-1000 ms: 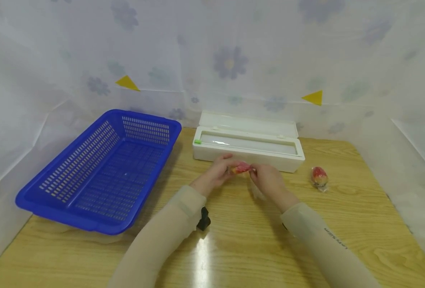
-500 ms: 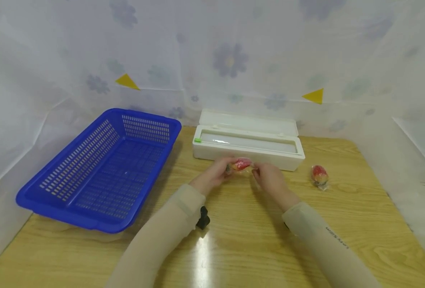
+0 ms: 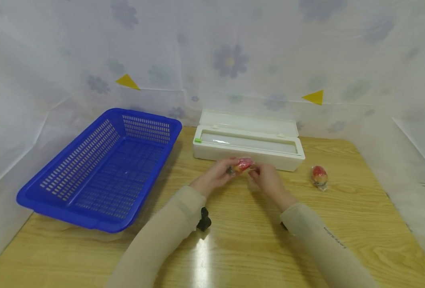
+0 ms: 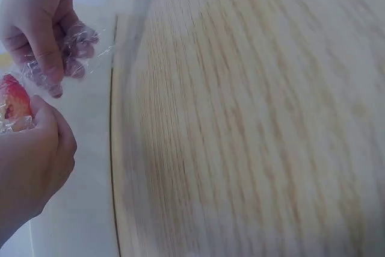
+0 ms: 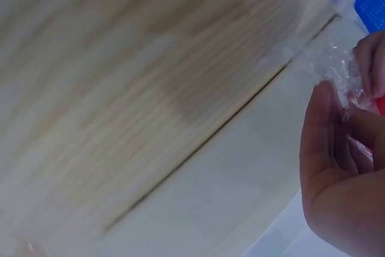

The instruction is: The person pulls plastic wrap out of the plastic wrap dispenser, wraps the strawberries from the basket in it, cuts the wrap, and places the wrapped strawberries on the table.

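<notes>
In the head view my left hand (image 3: 214, 176) grips a small red-and-yellow fruit (image 3: 244, 163) wrapped in clear cling film. Just right of it my right hand (image 3: 270, 182) pinches the loose end of the film. The left wrist view has the fruit (image 4: 13, 97) at the left edge, partly hidden by film and fingers. There, film (image 4: 81, 40) clings around the right fingers. Crinkled film (image 5: 340, 67) stretches between the hands in the right wrist view. A second wrapped fruit (image 3: 319, 176) lies on the table to the right.
Behind the hands stands a long white cling film dispenser (image 3: 234, 153), its lid (image 3: 248, 122) raised and a green slider (image 3: 198, 140) at its left end. A large blue plastic basket (image 3: 151, 176) stands at left on the wooden table (image 3: 241, 248). White flowered sheeting surrounds the table.
The fruit has tilted slightly in my left hand, its right end now higher. My right hand has shifted a little while staying at the film's end. The second fruit, basket and dispenser stay put.
</notes>
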Demonstrator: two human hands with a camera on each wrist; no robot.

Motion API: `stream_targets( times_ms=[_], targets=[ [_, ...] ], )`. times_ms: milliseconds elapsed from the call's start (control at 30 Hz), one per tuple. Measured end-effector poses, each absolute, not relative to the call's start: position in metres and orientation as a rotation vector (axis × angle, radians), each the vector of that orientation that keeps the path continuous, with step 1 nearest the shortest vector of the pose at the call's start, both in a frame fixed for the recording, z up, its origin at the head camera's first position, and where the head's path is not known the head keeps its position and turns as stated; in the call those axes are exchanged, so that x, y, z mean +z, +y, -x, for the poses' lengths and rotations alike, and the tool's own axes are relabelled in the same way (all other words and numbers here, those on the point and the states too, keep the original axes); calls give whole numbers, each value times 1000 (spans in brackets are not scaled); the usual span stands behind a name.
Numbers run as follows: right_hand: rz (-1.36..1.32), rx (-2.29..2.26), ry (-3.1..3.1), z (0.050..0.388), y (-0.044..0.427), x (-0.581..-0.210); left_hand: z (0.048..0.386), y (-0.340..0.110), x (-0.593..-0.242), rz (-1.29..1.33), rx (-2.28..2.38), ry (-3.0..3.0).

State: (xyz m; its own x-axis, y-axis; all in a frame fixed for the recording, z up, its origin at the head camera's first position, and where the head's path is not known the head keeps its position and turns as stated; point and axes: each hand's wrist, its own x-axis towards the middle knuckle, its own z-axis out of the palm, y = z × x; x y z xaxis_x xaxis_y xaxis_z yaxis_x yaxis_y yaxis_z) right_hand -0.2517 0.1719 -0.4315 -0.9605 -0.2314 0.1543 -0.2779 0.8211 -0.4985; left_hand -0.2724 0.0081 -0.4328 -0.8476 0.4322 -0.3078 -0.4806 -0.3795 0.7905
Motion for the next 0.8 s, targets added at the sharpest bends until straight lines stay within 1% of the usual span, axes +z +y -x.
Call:
stream_targets(
  times_ms=[133,267,467,700,800],
  targets=[
    [-270,1143,-2939,253,171,-431,272,10,-433,94,2201,1404],
    [-228,1364,-2919,255,171,-431,271,10,-433,114,2141,1480],
    [-139,1621,-2861,258,171,-436,269,7,-433,75,2100,1339],
    [31,2209,-2588,260,168,-440,268,7,-427,67,2082,1281],
    [33,2373,-2490,262,170,-442,268,6,-427,73,2041,1323]
  ],
)
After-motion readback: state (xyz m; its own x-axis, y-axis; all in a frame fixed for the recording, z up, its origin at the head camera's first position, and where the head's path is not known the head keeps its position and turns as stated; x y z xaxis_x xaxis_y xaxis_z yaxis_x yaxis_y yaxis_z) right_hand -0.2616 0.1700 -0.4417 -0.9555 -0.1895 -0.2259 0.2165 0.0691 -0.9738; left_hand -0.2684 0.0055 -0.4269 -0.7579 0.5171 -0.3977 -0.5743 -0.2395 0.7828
